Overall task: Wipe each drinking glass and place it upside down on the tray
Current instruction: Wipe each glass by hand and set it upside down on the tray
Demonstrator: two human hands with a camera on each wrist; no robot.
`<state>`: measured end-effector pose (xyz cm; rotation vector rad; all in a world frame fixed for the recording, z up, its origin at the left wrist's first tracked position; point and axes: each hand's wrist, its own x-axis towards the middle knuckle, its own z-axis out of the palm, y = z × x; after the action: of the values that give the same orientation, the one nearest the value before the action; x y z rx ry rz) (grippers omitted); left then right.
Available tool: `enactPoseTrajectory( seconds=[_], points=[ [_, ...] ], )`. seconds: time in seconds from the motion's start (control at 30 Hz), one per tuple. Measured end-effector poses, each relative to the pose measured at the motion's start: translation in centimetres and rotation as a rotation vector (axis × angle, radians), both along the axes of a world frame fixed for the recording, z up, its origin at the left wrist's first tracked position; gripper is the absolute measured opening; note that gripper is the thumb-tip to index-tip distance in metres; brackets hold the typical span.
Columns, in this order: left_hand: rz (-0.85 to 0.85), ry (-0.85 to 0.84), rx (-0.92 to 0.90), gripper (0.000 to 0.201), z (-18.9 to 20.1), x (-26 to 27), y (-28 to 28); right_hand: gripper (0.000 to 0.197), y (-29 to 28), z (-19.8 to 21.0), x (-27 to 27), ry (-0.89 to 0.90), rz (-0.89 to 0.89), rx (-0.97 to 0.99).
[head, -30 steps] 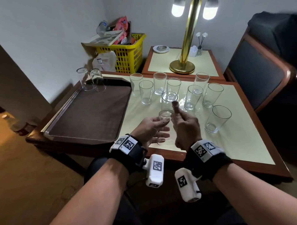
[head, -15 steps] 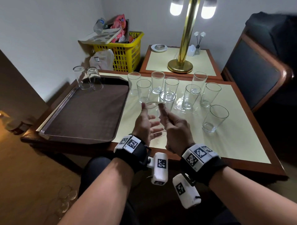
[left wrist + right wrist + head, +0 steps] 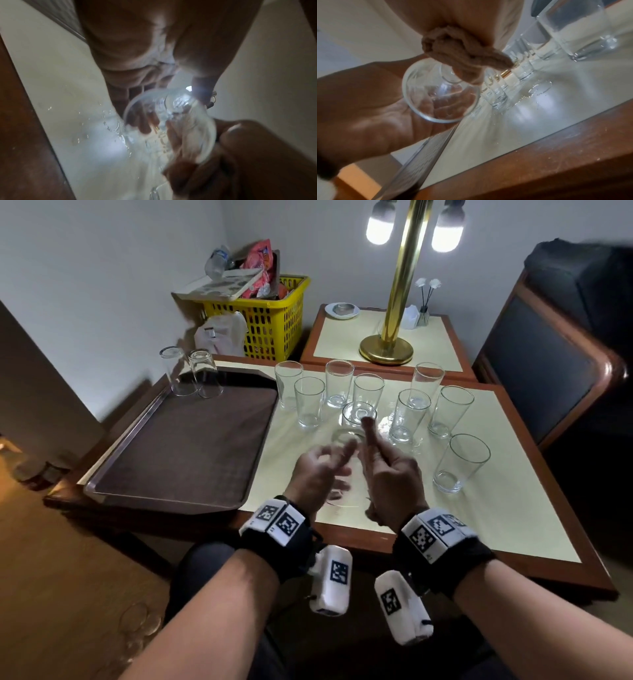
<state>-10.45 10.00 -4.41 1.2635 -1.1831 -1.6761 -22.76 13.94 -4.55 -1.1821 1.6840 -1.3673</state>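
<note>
The table point(image 3: 486, 508) has a pale yellow top and a brown wooden edge, and a second small table point(image 3: 442, 344) behind it carries a brass lamp point(image 3: 394, 337). A dark chair point(image 3: 548, 364) stands to the right, and a yellow basket point(image 3: 274, 326) full of clutter sits against the wall. The brown tray point(image 3: 178, 453) lies on the left part of the table, with two glasses point(image 3: 191, 374) standing upside down, side by side, at its far left corner. Nine upright glasses point(image 3: 411, 416) are grouped on the yellow top right of the tray; small drops of water point(image 3: 539, 89) glint on the surface near them. Above the table's near edge, both hands hold one tilted glass point(image 3: 440, 92) between them, its mouth towards the person and its base pointing away. The left hand point(image 3: 315, 474) cups the glass from the left, fingers curled about its wall. The right hand point(image 3: 387, 474) presses the other side, with a knotted beige cloth point(image 3: 464, 54) against the glass near its base; the wrist view does not show its fingers, so I cannot tell whether they are curled or straight
</note>
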Motion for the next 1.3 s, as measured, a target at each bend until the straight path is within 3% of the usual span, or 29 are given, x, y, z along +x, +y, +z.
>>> enactPoseTrajectory(
  seconds=[0.07, 0.1, 0.23, 0.27, 0.37, 0.4, 0.47, 0.53, 0.6, 0.7, 0.77, 0.87, 0.93, 1.0, 1.07, 1.17, 1.23, 1.3],
  points=[
    [0.218, 0.031, 0.026, 0.068, 0.4, -0.3, -0.1, 0.031, 0.3, -0.5, 1.0, 0.03, 0.086, -0.011],
    [0.212, 0.06, 0.075, 0.065, 0.4, -0.3, -0.3, 0.031, 0.4, -0.5, 1.1, 0.057, 0.102, -0.01],
    [-0.163, 0.013, 0.064, 0.041, 0.5, 0.1, -0.2, 0.029, -0.1, 0.3, -0.5, -0.009, -0.072, 0.014],
    [-0.144, 0.006, 0.032, 0.05, 0.4, 0.1, -0.2, 0.03, -0.1, 0.2, -0.6, -0.019, -0.071, 0.018],
    [0.131, 0.07, 0.065, 0.084, 0.3, -0.2, 0.1, 0.031, 0.5, 0.2, 0.5, -0.017, 0.096, -0.019],
    [0.152, 0.097, 0.122, 0.084, 0.1, -0.3, 0.0, 0.032, 0.6, 0.3, 0.8, 0.013, 0.133, -0.021],
    [0.006, 0.134, 0.222, 0.062, 0.0, 0.0, -0.1, 0.032, 0.3, 1.0, 0.7, 0.004, 0.078, -0.023],
    [-0.148, 0.095, 0.168, 0.051, 0.2, 0.2, 0.0, 0.03, -0.1, 1.4, -0.4, -0.032, -0.027, -0.006],
    [-0.075, 0.082, 0.056, 0.057, 0.4, 0.3, 0.0, 0.03, 0.0, 1.3, -0.5, -0.063, -0.007, 0.003],
    [0.153, 0.129, 0.095, 0.077, 0.6, -0.2, -0.2, 0.033, 0.7, 0.4, 0.9, 0.022, 0.128, -0.055],
    [0.027, 0.109, 0.19, 0.065, 0.7, -0.1, -0.2, 0.036, 0.5, 0.5, 0.8, 0.047, 0.083, -0.063],
    [-0.153, 0.039, 0.114, 0.035, 0.7, 0.0, 0.2, 0.03, -0.1, 0.9, -1.0, 0.017, -0.072, -0.014],
    [-0.009, 0.073, 0.059, 0.05, 0.7, -0.2, 0.4, 0.029, 0.1, 0.9, -0.7, -0.031, -0.004, -0.019],
    [0.176, 0.114, 0.125, 0.067, 0.6, -0.4, 0.1, 0.029, 0.7, 0.9, 0.5, -0.034, 0.104, -0.026],
    [0.104, 0.139, 0.216, 0.064, 0.2, -0.3, -0.3, 0.031, 0.7, 1.2, 0.7, 0.004, 0.124, -0.036],
    [-0.137, 0.101, 0.154, 0.037, 0.6, 0.6, 0.0, 0.032, -0.1, 1.7, -0.7, 0.002, -0.025, -0.022],
    [-0.068, 0.16, 0.096, 0.051, 0.6, 0.7, 0.2, 0.03, -0.2, 1.3, -0.8, 0.012, -0.029, -0.024],
    [0.117, 0.198, 0.121, 0.069, 0.5, 0.1, 0.1, 0.031, 0.4, 1.2, 0.4, 0.017, 0.068, -0.03]
  ],
)
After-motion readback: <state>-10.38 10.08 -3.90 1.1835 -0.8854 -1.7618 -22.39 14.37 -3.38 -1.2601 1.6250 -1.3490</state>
